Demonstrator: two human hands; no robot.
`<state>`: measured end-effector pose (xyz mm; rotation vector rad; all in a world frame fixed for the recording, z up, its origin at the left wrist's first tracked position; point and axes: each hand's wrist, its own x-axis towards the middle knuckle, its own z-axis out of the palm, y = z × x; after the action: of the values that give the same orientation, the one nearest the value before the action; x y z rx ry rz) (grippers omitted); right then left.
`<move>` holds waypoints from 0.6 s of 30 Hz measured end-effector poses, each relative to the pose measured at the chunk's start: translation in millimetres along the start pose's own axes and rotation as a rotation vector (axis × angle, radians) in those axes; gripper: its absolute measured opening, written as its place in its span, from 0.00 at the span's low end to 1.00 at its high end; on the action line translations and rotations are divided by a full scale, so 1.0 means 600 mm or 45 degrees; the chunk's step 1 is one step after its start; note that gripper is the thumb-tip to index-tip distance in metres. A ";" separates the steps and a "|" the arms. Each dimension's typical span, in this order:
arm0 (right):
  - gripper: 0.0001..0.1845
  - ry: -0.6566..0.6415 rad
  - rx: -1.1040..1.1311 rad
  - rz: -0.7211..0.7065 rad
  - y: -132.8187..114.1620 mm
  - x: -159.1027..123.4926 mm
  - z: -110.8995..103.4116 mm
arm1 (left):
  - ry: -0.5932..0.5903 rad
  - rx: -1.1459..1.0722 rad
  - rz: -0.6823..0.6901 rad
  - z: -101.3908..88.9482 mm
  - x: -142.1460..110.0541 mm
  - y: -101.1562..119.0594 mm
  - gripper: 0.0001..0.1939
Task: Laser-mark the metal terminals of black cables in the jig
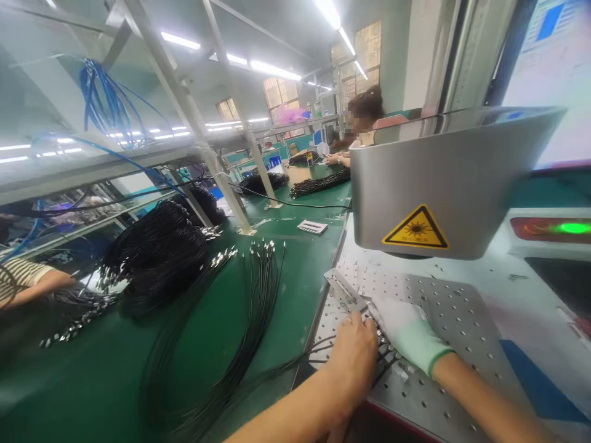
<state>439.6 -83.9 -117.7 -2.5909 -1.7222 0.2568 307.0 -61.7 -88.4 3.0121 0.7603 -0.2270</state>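
My left hand (354, 344), bare, is closed at the near end of a small metal fixture (342, 288) on the perforated metal plate (455, 307). Its fingertips hide what they grip. Close beside it on the right, my right hand (410, 329) wears a white glove with a green cuff. Its fingers are bent together at the same end of the fixture, and what they pinch is hidden. Thin black cables (302, 360) run from the green table to beneath my left hand. Small connector ends (385, 344) show between the hands.
Above the plate hangs a metal housing (410, 184) with a laser warning label. Bundles of black cables (258, 307) and a large cable pile (157, 252) lie on the green table (295, 271). A white slotted block (313, 227) lies nearby. Co-workers sit left and beyond.
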 end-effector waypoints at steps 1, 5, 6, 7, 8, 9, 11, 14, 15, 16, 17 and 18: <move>0.20 0.005 -0.011 0.005 0.000 0.000 0.001 | 0.001 0.015 0.016 0.000 -0.001 -0.002 0.15; 0.20 0.018 -0.053 0.016 0.000 0.001 0.006 | 0.002 0.108 0.110 0.002 -0.008 -0.012 0.14; 0.20 0.022 -0.061 0.010 0.000 0.001 0.006 | 0.003 0.150 0.149 0.004 -0.010 -0.014 0.14; 0.20 0.023 -0.068 0.007 0.000 0.000 0.006 | 0.013 0.188 0.182 0.007 -0.012 -0.017 0.13; 0.21 0.026 -0.074 0.000 0.000 -0.001 0.005 | 0.032 0.217 0.205 0.011 -0.014 -0.019 0.13; 0.21 0.024 -0.078 -0.003 -0.001 -0.003 0.003 | 0.058 0.236 0.219 0.016 -0.016 -0.020 0.13; 0.21 0.012 -0.088 -0.002 -0.002 -0.006 0.001 | 0.105 0.254 0.224 0.025 -0.018 -0.022 0.12; 0.21 0.002 -0.116 0.009 -0.002 -0.009 0.002 | 0.137 0.259 0.245 0.034 -0.017 -0.023 0.12; 0.21 0.009 -0.124 0.008 -0.001 -0.009 0.003 | 0.143 0.248 0.247 0.034 -0.016 -0.022 0.12; 0.21 0.020 -0.129 0.002 -0.001 -0.009 0.006 | 0.149 0.232 0.246 0.034 -0.015 -0.021 0.12; 0.21 0.027 -0.131 -0.001 0.000 -0.009 0.008 | 0.152 0.216 0.245 0.033 -0.014 -0.021 0.12; 0.21 0.034 -0.133 -0.006 0.001 -0.008 0.010 | 0.148 0.202 0.248 0.032 -0.013 -0.020 0.12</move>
<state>437.5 -88.8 -122.9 -2.6485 -1.7788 0.1354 291.9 -55.9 -106.4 3.2464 0.4703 -0.1131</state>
